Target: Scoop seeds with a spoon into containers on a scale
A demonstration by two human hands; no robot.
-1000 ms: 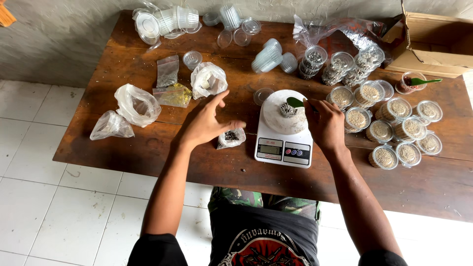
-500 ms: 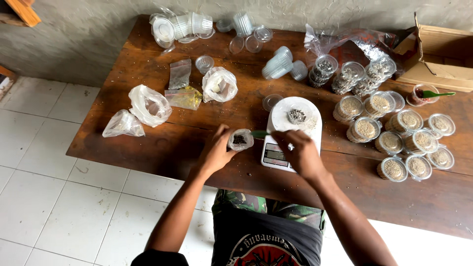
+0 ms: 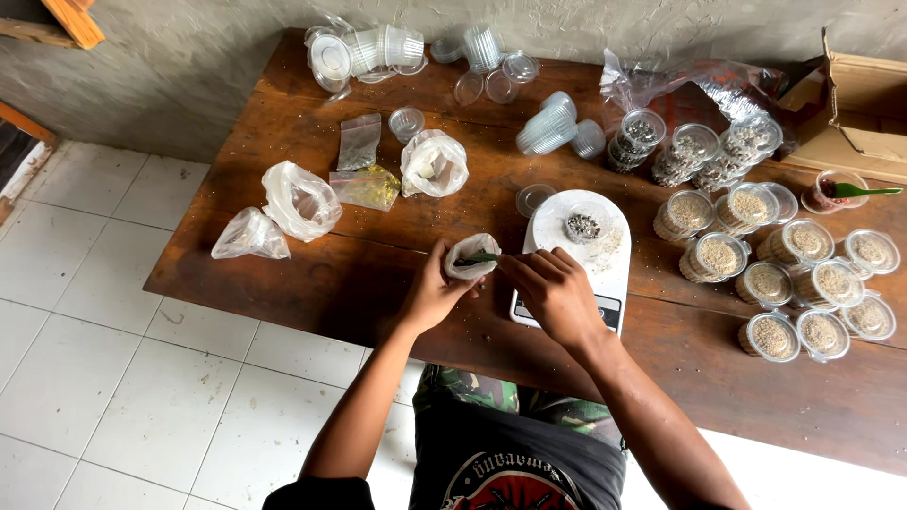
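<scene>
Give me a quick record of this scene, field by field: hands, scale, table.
left hand: holds small plastic bag open
right hand: dips green scoop into that bag
scale: white, carries a little cup of dark bits
table: wooden; filled lidded cups at right, empty cups at back

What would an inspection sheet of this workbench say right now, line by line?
Surface: brown wooden table, worn.
Job's things: small plastic bag with a green scoop in it; white scale bearing a cup.
Clutter: filled lidded cups, empty cups, tied bags, cardboard box.
Grippers: left hand holds the bag; right hand holds the scoop.
Cables: nothing seen.
Surroundings: white tiled floor, grey wall.
</scene>
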